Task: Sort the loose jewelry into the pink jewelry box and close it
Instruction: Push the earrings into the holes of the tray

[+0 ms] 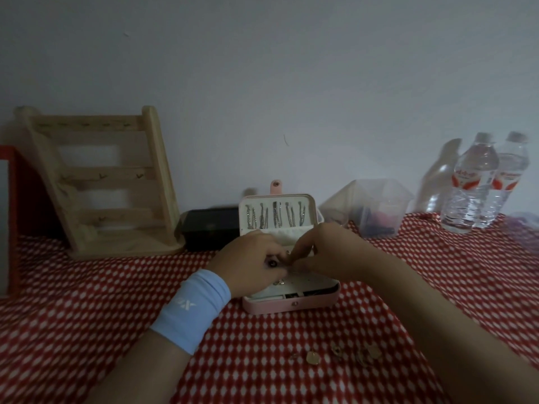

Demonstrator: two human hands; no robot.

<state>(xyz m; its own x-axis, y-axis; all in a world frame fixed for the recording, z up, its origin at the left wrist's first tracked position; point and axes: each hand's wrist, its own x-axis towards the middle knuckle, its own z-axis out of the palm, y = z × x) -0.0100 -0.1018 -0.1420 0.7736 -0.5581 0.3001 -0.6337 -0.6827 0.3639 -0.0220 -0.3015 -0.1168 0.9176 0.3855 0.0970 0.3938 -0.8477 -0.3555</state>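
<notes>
Left forearm is seen entering from the bottom edge, a light blue wristband (195,307) worn at the wrist; right forearm enters from bottom right. Between them, loose gold pieces (312,357) are scattered on the red-and-white dotted tablecloth (87,301), near the front edge and well apart from the box. Shapes too blurred to be identified.

The pink jewelry box (291,307) is set mid-table and open. Its lid (309,211) is stood upright at the back, with the snap tab (275,186) sticking up above it. A row of silver pieces (275,218) is hung inside the lid. A few small silver bits (280,282) are seen on the pale insert in the base.

Both hands are held over the open base, fingertips meeting.
- Left hand (250,258): fingers curled, a small dark round piece (272,263) gripped at the fingertips.
- Right hand (326,249): fingers bent down, tips brought to the same spot. Whether anything is pinched cannot be told: too dark and blurred.

Background, along the wall:
- wooden ladder-style stand (102,182) at left, hooks on its rungs
- black box (213,228) just left of the lid, behind the left hand
- clear plastic tub (376,205) right of the lid, dark and pink contents not identifiable
- two water bottles (472,185) at far right, side by side, red labels
- red frame (11,214) at the left edge, partly cut off
</notes>
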